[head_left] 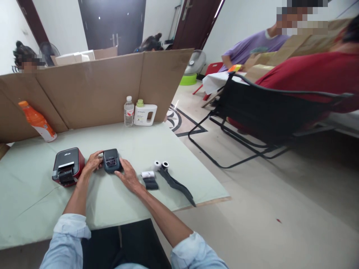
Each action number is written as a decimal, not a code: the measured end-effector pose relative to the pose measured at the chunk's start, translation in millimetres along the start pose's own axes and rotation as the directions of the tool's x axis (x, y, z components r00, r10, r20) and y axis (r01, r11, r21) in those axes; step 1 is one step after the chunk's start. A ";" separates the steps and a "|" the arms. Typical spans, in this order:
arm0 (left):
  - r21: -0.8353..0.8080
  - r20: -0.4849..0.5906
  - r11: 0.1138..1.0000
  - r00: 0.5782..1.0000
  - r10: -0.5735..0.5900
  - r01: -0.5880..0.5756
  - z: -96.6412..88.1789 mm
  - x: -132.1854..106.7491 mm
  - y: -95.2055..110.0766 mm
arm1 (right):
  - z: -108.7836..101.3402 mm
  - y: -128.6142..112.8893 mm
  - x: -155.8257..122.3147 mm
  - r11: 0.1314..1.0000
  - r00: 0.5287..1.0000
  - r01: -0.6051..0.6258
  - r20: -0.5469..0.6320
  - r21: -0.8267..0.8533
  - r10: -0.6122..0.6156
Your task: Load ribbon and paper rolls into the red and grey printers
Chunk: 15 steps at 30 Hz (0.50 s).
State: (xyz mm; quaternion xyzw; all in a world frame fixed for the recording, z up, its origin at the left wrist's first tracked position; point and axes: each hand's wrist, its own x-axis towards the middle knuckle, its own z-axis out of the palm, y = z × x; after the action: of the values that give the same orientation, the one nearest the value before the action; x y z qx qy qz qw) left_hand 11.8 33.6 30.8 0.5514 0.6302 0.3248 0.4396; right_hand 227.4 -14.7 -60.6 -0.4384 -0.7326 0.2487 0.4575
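A small black portable label printer (110,167) sits on the pale green table (117,205), with a window in its top. My left hand (93,163) holds its left side with curled fingers. On the opposite side, the thumb and fingers of my right hand (129,175) grip the lower right edge. Left of my left hand stands a larger red and black label printer (67,157), with a dark strip at its front. To the right of my right hand lie a white paper roll (147,174), another small roll (156,164) and long black strips (179,184).
A cardboard screen (98,89) borders the table's back. Before it stand a tilted orange bottle (39,121), a clear bottle (128,114) and a white jug (144,115). A black folding chair (252,108) stands right, with people seated beyond it and others behind the screen.
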 end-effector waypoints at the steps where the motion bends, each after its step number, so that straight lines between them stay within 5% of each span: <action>1: 0.002 -0.001 1.000 1.000 -0.006 0.006 0.0 1.2 -0.7 | 0.2 0.1 -0.2 1.000 1.000 -0.001 0.001 0.002 0.001; 15: -0.080 0.014 0.993 0.997 -0.082 0.083 -0.2 -4.8 3.7 | 1.3 1.3 -0.5 1.000 1.000 -0.016 0.000 0.006 0.016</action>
State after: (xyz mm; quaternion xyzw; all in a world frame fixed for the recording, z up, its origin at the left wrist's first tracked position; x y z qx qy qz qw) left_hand 13.2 29.6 35.2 0.5083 0.6366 0.3285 0.4780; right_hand 226.9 -14.4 -62.5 -0.4427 -0.7283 0.2547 0.4568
